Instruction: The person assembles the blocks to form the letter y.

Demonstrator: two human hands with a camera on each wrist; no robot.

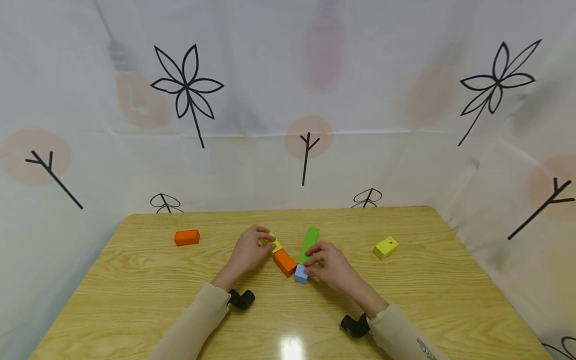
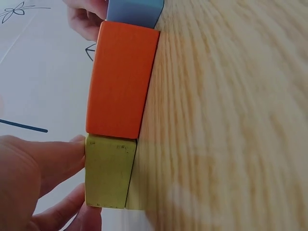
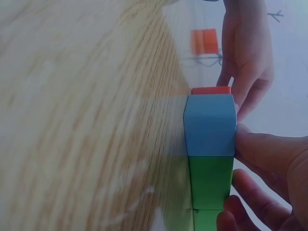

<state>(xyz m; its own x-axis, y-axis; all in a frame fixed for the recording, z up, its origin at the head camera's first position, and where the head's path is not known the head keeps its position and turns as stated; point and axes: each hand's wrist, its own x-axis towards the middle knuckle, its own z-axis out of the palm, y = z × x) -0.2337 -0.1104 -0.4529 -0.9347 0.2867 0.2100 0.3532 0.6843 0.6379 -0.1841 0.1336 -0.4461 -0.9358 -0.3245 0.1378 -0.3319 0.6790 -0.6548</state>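
On the wooden table, toy blocks form a V shape. Its left arm is a yellow block [image 1: 276, 244] with an orange block [image 1: 284, 261] end to end. A long green stretch [image 1: 309, 242] makes the right arm, with a seam across it in the right wrist view, and a light blue block [image 3: 210, 126] at its near end. My left hand [image 1: 252, 247] pinches the yellow block, thumb near the orange joint and fingertips at the far end. The thumb of my right hand [image 1: 332, 266] touches the blue block, its loosely bent fingers beside the green part.
A separate orange block [image 1: 186, 237] lies at the table's left, and another yellow block [image 1: 386, 247] to the right. Black devices hang at the left wrist [image 1: 242, 299] and the right wrist [image 1: 355, 326]. A patterned white cloth [image 1: 252, 170] surrounds the table's back and sides.
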